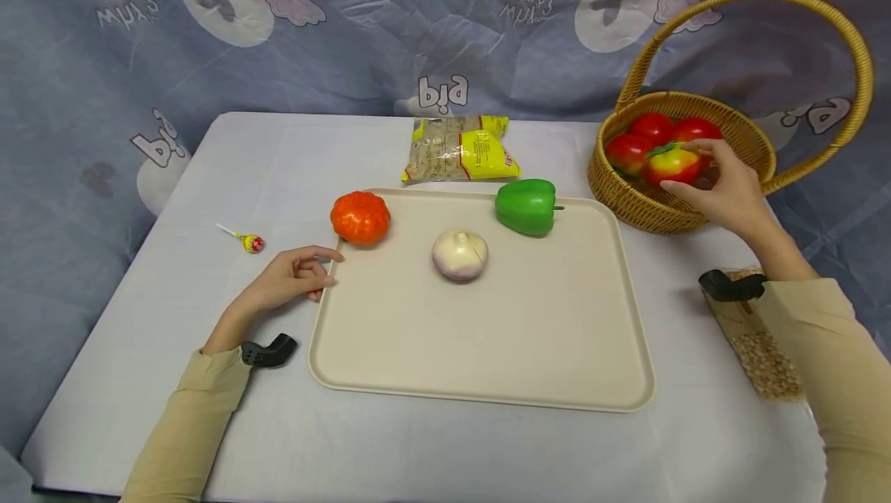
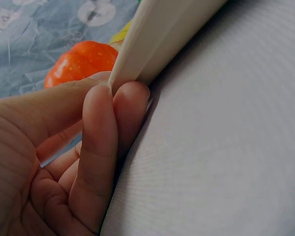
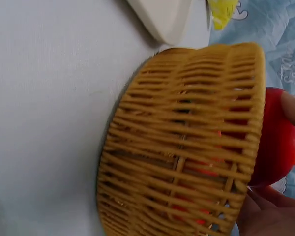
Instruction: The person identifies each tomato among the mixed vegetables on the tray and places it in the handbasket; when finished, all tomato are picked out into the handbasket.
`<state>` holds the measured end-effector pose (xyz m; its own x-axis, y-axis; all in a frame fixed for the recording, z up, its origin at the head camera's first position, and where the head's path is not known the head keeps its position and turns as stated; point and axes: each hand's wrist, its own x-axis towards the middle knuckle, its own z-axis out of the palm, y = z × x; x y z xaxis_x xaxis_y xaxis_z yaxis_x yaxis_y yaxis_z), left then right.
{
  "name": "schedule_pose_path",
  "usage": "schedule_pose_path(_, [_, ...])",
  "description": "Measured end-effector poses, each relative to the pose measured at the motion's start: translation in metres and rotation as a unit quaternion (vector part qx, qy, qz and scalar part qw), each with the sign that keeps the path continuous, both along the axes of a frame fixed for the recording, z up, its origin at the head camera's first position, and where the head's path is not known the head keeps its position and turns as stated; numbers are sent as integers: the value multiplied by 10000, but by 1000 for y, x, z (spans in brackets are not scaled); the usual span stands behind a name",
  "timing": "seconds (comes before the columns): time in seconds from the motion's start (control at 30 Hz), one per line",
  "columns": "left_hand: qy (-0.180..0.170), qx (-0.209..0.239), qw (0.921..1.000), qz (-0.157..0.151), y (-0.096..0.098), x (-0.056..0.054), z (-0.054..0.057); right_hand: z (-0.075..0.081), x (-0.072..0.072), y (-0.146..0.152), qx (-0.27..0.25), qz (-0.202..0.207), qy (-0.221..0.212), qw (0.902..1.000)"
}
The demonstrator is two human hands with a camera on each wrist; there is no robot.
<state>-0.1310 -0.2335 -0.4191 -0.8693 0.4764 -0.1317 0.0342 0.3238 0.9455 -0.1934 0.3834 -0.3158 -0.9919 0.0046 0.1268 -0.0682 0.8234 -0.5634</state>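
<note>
At the upper right, my right hand (image 1: 734, 187) grips a red-and-yellow toy tomato (image 1: 672, 165) with green leaves, held at the mouth of a wicker basket (image 1: 629, 201). Several red tomatoes (image 1: 652, 128) lie inside the basket. The right wrist view shows the held tomato (image 3: 274, 147) partly behind the basket's wall. My left hand (image 1: 288, 278) pinches the left rim of a beige tray (image 1: 550, 340), as the left wrist view confirms. An orange pumpkin (image 1: 360, 218) sits at the tray's upper left corner. On the tray are a garlic bulb (image 1: 459, 254) and a green bell pepper (image 1: 525, 207).
Behind the tray lies a yellow-and-clear food packet (image 1: 462, 151). A lollipop (image 1: 250, 241) is on the table left of the tray. Under the right forearm is a bag of beans or grains (image 1: 762, 356). The basket's tall handle (image 1: 866, 77) arches over the right side.
</note>
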Motion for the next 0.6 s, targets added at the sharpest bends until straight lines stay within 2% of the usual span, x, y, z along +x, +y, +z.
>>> schedule_pose_path(0.2, [-3,-1,10000,20,0,0,-1,-2,-7,8,293,68,-509,9983])
schedule_pose_path(0.6, [90,86,9999,-16,1,0,-4,-11,-24,13,731,489,-698,9937])
